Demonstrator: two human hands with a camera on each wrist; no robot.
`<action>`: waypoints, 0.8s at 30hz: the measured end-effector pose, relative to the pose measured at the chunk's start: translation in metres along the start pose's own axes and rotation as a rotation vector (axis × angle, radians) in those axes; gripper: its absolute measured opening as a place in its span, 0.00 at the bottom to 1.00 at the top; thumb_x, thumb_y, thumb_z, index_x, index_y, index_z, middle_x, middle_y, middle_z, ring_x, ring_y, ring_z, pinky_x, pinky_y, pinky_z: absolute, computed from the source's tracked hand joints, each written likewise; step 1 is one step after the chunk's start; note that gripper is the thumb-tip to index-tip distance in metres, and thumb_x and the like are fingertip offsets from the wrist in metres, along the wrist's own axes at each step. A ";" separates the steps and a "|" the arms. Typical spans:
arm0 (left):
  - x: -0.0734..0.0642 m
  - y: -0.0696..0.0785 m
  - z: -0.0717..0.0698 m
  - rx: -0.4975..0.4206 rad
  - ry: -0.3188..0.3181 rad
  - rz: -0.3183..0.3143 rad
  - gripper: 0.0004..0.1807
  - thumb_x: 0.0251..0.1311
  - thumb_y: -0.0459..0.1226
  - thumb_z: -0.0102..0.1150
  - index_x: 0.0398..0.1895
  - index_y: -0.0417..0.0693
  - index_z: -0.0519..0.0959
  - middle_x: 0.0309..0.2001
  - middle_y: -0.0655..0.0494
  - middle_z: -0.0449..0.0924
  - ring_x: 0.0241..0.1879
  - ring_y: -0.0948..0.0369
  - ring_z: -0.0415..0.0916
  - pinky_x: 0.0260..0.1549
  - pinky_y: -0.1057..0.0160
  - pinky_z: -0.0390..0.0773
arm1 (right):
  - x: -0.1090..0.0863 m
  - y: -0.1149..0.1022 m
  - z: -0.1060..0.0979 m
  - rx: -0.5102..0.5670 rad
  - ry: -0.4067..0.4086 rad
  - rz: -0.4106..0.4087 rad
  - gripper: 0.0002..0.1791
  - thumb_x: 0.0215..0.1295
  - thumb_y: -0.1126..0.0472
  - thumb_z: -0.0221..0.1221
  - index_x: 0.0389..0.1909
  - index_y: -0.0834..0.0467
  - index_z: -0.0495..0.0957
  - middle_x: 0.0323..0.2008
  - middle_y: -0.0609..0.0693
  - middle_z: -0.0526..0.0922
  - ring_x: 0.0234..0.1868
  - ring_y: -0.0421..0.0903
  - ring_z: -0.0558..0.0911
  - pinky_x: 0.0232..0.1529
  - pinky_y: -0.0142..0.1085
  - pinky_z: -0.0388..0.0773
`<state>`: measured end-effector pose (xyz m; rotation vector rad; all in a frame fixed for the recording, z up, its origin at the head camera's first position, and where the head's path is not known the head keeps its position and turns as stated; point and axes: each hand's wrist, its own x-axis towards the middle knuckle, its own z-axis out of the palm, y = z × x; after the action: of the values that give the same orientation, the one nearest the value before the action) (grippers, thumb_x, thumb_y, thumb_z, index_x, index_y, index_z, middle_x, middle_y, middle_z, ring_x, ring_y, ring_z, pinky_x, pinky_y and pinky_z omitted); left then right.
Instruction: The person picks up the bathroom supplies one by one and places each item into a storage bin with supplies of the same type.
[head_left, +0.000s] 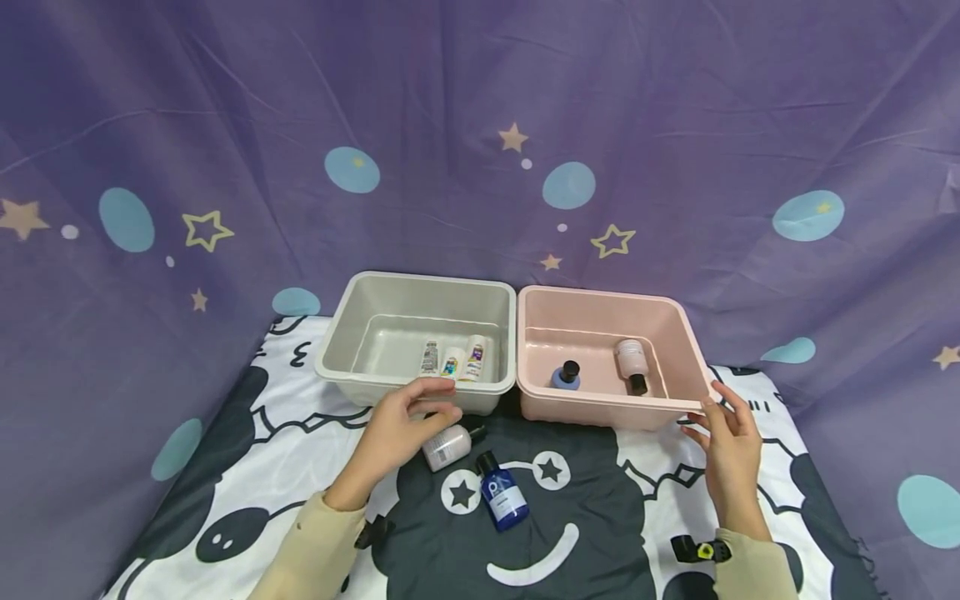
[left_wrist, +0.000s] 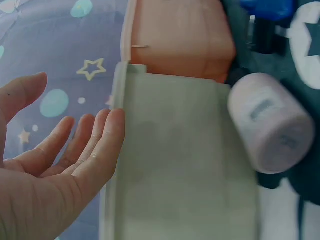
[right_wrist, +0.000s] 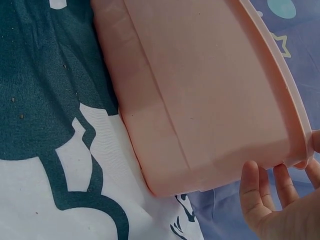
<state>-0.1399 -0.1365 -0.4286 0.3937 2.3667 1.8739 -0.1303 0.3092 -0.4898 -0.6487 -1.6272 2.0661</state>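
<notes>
My left hand, fingers relaxed and holding nothing, hovers by the front rim of the grey bin. Below it a pale pink bottle with a black cap lies on the cloth, and a dark blue bottle lies to its right. My right hand grips the front right corner of the pink bin, fingers at its rim in the right wrist view. Inside the pink bin are a blue bottle standing and a pale pink bottle lying, both black-capped.
Three small white tubes or bottles lie in the grey bin's right part. The bins stand side by side against a purple curtain with stars. Beneath everything is a black-and-white patterned cloth. Dark devices sit at the wrists.
</notes>
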 end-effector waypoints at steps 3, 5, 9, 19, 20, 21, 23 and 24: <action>-0.005 -0.011 0.001 -0.010 0.024 -0.016 0.25 0.59 0.36 0.72 0.59 0.39 0.78 0.56 0.43 0.80 0.50 0.54 0.82 0.47 0.65 0.81 | 0.000 0.001 0.000 -0.003 -0.002 -0.001 0.24 0.71 0.61 0.62 0.67 0.54 0.73 0.54 0.58 0.77 0.37 0.45 0.84 0.31 0.35 0.85; -0.008 -0.020 0.003 -0.013 0.046 -0.029 0.24 0.59 0.34 0.72 0.58 0.38 0.79 0.55 0.42 0.81 0.49 0.54 0.83 0.46 0.66 0.81 | 0.000 0.001 0.000 0.004 -0.003 0.001 0.24 0.71 0.62 0.62 0.67 0.54 0.73 0.54 0.58 0.77 0.36 0.46 0.84 0.31 0.35 0.85; -0.013 -0.037 0.005 -0.019 0.097 -0.051 0.22 0.58 0.31 0.71 0.56 0.38 0.80 0.53 0.40 0.82 0.48 0.51 0.83 0.43 0.66 0.82 | 0.000 0.001 0.000 0.012 -0.002 0.002 0.25 0.71 0.62 0.62 0.67 0.56 0.73 0.55 0.59 0.77 0.36 0.47 0.84 0.30 0.35 0.85; -0.016 -0.075 0.003 -0.014 0.188 -0.147 0.24 0.57 0.34 0.73 0.57 0.38 0.79 0.54 0.44 0.81 0.50 0.50 0.82 0.44 0.64 0.83 | 0.000 0.001 0.001 0.000 0.007 -0.008 0.25 0.71 0.62 0.61 0.68 0.56 0.73 0.55 0.59 0.77 0.35 0.45 0.84 0.29 0.34 0.85; -0.016 -0.077 0.003 -0.010 0.188 -0.153 0.25 0.58 0.35 0.72 0.58 0.37 0.78 0.54 0.43 0.81 0.51 0.49 0.81 0.45 0.64 0.82 | 0.000 0.001 0.001 -0.001 0.008 -0.009 0.25 0.71 0.62 0.62 0.68 0.56 0.72 0.55 0.59 0.77 0.35 0.45 0.84 0.29 0.34 0.85; -0.016 -0.079 0.003 -0.007 0.187 -0.158 0.25 0.58 0.35 0.72 0.58 0.37 0.78 0.54 0.43 0.81 0.51 0.49 0.81 0.45 0.64 0.82 | 0.000 0.002 0.001 0.000 0.008 -0.009 0.25 0.71 0.62 0.62 0.68 0.56 0.73 0.55 0.59 0.77 0.35 0.45 0.84 0.29 0.34 0.85; -0.016 -0.084 0.002 -0.002 0.182 -0.166 0.26 0.58 0.35 0.72 0.59 0.36 0.77 0.55 0.41 0.80 0.52 0.48 0.81 0.45 0.64 0.82 | 0.000 0.001 0.001 0.003 0.008 -0.009 0.25 0.71 0.62 0.62 0.67 0.55 0.73 0.55 0.59 0.77 0.35 0.44 0.84 0.29 0.34 0.85; -0.016 -0.086 0.002 0.001 0.181 -0.169 0.26 0.58 0.35 0.72 0.59 0.35 0.77 0.55 0.41 0.80 0.52 0.48 0.81 0.45 0.65 0.82 | 0.000 0.001 0.001 0.005 0.007 -0.010 0.25 0.71 0.62 0.62 0.67 0.55 0.73 0.55 0.59 0.77 0.35 0.44 0.84 0.29 0.34 0.85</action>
<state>-0.1360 -0.1565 -0.5137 0.0217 2.4234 1.9035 -0.1312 0.3083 -0.4909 -0.6443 -1.6176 2.0586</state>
